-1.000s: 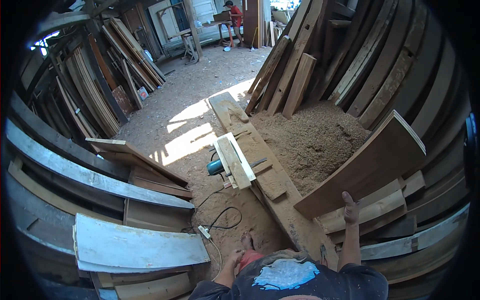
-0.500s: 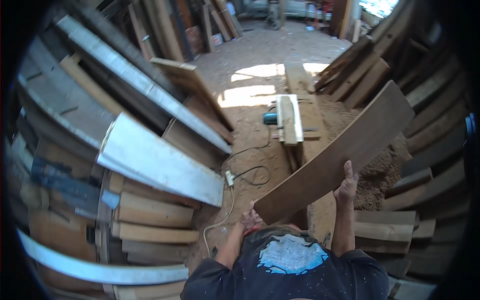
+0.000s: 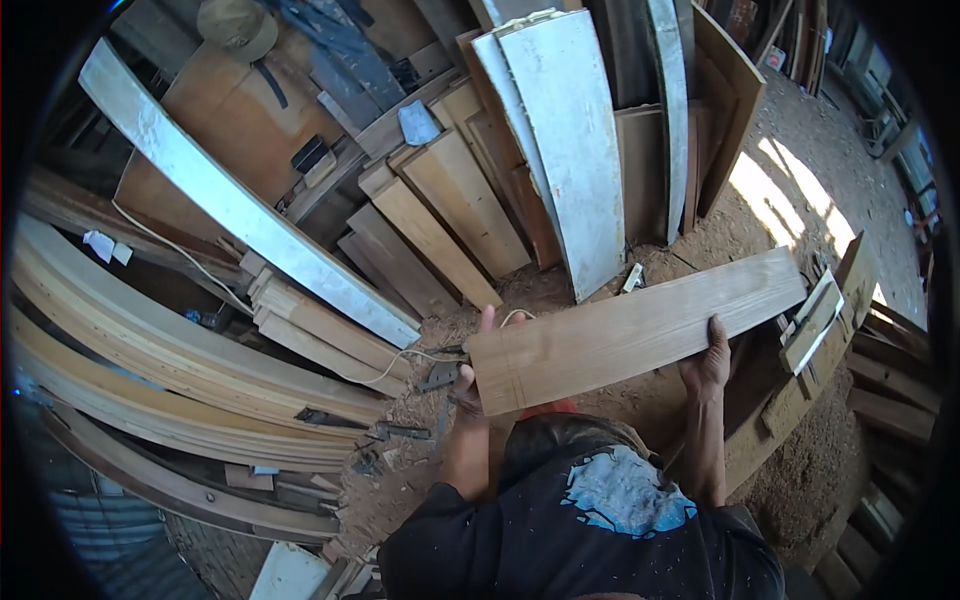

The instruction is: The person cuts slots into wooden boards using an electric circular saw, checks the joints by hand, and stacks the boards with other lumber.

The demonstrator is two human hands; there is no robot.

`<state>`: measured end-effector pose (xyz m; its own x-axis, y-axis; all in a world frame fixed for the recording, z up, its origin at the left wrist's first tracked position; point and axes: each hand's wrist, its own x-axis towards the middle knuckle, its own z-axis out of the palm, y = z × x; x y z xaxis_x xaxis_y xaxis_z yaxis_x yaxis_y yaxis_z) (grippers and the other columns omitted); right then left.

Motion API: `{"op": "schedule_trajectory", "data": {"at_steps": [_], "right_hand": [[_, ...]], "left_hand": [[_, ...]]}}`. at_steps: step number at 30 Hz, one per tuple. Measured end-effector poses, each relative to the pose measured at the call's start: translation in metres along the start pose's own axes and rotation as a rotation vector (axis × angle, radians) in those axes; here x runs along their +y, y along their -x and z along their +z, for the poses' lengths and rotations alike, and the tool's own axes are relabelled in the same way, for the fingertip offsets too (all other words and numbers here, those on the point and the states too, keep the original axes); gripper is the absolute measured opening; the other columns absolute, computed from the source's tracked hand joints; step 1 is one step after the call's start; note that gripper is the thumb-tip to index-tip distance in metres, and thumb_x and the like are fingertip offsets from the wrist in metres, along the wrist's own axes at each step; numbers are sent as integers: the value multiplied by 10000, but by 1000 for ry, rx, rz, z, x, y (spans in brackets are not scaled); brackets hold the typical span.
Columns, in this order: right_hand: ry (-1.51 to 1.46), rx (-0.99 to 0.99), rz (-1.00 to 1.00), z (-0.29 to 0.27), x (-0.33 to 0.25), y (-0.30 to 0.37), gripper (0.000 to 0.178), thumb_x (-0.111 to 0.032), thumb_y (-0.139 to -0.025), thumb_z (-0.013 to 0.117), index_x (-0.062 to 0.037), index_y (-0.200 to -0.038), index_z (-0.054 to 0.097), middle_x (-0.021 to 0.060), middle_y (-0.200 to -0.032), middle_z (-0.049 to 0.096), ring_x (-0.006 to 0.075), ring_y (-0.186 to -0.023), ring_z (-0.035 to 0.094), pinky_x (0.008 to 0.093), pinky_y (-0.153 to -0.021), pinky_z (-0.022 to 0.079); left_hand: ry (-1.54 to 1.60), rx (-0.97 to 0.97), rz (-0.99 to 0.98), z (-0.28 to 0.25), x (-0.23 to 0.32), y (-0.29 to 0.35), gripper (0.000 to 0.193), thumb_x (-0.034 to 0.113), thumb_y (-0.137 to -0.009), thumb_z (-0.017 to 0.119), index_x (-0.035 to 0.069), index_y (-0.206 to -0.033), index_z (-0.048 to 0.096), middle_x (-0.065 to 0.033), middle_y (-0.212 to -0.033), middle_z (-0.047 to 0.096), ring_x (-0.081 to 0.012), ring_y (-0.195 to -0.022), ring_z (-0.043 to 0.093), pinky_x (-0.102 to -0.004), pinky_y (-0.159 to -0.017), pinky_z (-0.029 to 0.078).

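Note:
A wide brown wooden board (image 3: 630,335) is held up in front of my body, its broad face showing grain and a few faint lines across the left end. My left hand (image 3: 475,375) grips that left end, the thumb at its edge and one finger pointing up past the corner. Along the near edge, toward the right end, my right hand (image 3: 708,362) supports the board with its thumb on the upper face; its other fingers are hidden beneath.
White-faced boards (image 3: 565,140) and upright wooden planks (image 3: 465,195) lean at the far left-centre. A long white strip (image 3: 250,205) slants across the left. Curved planks (image 3: 190,370) are stacked at left. Wood shavings (image 3: 810,480) cover the ground at right, beside a low bench (image 3: 765,450).
My view has swung to the left. The board has gone from a steep slant to nearly level, and its lit face now shows. Both hands still hold it.

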<state>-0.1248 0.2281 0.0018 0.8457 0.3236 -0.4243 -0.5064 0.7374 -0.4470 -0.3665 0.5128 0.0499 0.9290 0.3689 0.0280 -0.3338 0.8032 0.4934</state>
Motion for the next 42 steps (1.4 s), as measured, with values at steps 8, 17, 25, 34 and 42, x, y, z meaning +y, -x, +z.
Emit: {"op": "schedule_trajectory", "data": {"at_steps": [8,17,25,34,42], "right_hand": [[-57,131,554,15,133,-90,501,-273,-1017,496,-31,-1455,477,172,-1466,553,371,-1343,532,553,-1181,369],[96,238,734,51,244,-107,549,-290,-1028,308,-6,-1473,460,212,-1471,549,395,-1341,545,581,-1149,402],[111,296,796,37,273,-132,534,-338,-1068,304,-10,-1451,479,196,-1421,597,354,-1300,593,536,-1138,435],[178,430,821,31,253,-138,400,-287,-1052,361,-15,-1251,577,146,-1143,710,313,-1026,719,473,-879,613],[318,377,871,-4,230,-147,344,-287,-1038,383,-51,-1116,621,102,-976,703,266,-830,704,399,-651,591]], "left_hand": [[-386,-348,226,-9,82,-75,1086,425,-688,917,123,-1566,353,-204,-1434,529,-363,-1435,427,-538,-1188,329],[-508,-102,163,-31,120,-128,926,362,-618,989,77,-1355,506,-40,-1166,633,-175,-1166,588,-361,-1043,482],[-612,-141,134,-58,140,-138,890,293,-589,1003,67,-1317,545,-69,-1256,639,-185,-1199,597,-344,-1051,488],[-624,34,269,-53,107,-129,850,351,-666,973,49,-1326,531,-89,-1267,638,-187,-1207,601,-357,-1066,483],[-620,169,396,-30,73,-115,838,365,-702,952,48,-1351,526,-103,-1277,650,-197,-1185,625,-363,-1045,510]]}}
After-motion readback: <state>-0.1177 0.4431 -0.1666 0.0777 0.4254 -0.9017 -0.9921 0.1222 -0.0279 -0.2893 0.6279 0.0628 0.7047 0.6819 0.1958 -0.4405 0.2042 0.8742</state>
